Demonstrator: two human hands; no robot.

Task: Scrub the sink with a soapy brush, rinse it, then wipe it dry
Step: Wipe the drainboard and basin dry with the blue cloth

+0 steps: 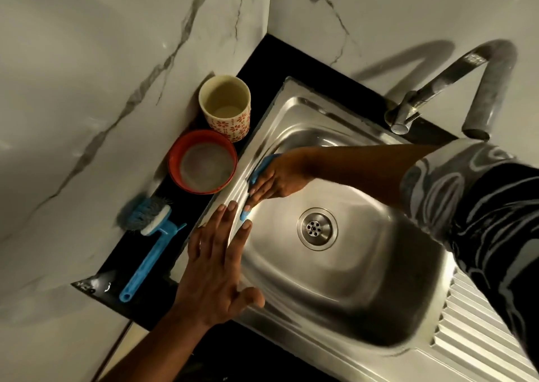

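while your left hand (215, 268) lies flat on the left rim of the sink (335, 279), fingers straight and a little spread, thumb over the edge into the basin, your right hand (277, 178) reaches across from the right. its fingers lie nearly straight, pressing a blue cloth (269, 160) against that same rim, just beyond your left fingertips. the basin is open round the drain (317, 229). left of the rim, on the narrow black counter (175, 203), the brush (151, 235) lies flat, with a red bowl (180, 148) and a patterned cup (230, 124) behind it — all close to the edge.
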